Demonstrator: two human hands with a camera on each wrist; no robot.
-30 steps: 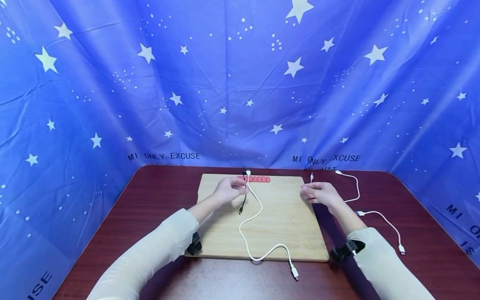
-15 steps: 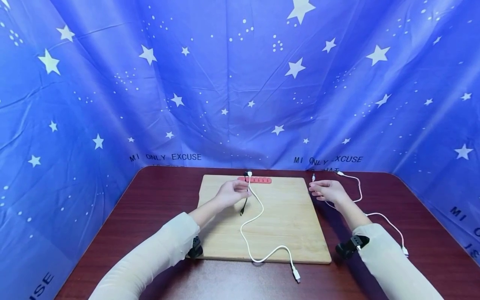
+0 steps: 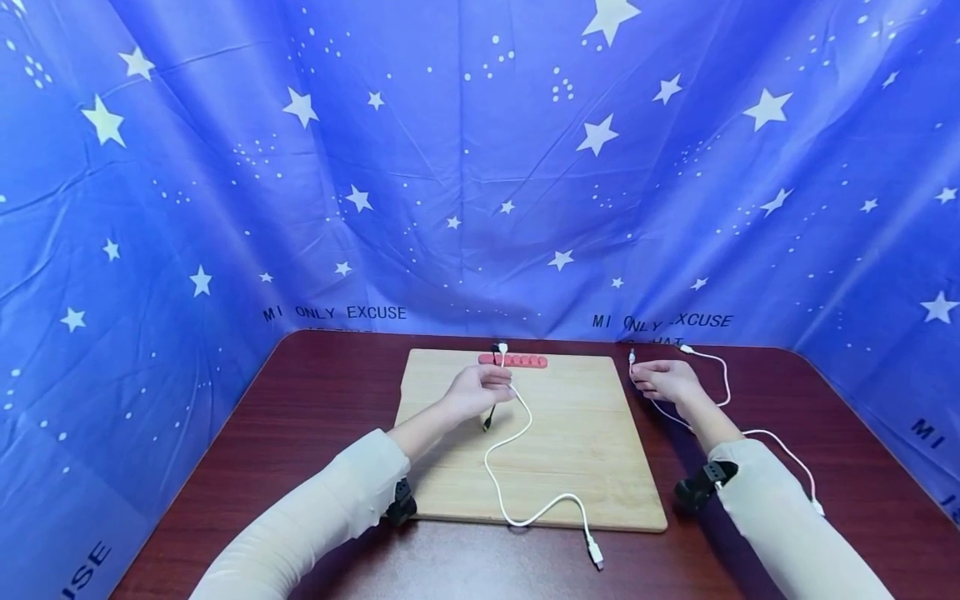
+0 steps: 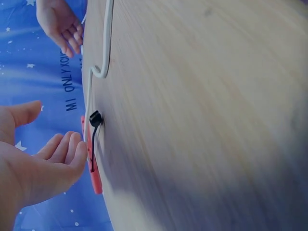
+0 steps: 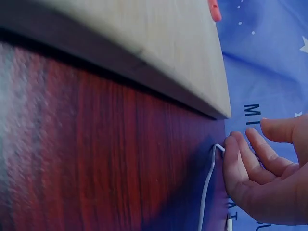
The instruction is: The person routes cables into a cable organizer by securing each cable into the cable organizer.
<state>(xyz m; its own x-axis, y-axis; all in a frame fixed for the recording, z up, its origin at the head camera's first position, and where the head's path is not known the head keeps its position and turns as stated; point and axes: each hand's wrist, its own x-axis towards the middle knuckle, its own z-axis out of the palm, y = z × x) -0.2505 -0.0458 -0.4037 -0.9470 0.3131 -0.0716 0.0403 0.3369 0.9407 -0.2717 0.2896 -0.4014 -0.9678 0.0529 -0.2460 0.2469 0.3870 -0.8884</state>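
My left hand [image 3: 476,393] hovers over the far part of the wooden board [image 3: 577,442], fingers loosely bent and thumb apart in the left wrist view. Its fingertips are close to a red cable clip strip [image 3: 531,361], which holds a black cable [image 3: 489,418] and a white cable [image 3: 491,467]. The white one snakes across the board, its plug [image 3: 596,554] past the front edge. Right of the board, my right hand [image 3: 671,385] has its fingertips right by another white cable [image 5: 207,183], thumb spread away from the fingers. That cable's plug [image 3: 632,357] shows just beyond the fingertips.
Further right on the dark red table [image 3: 300,433] lie a white cable [image 3: 726,375] near the back edge and another white cable [image 3: 795,458] beside the right sleeve. A blue star-printed curtain [image 3: 480,167] hangs behind and at the sides.
My right hand has shifted right, away from the board's edge, while staying near the white cable. The left hand has drifted slightly right beside the clip strip. The view has shifted a little.
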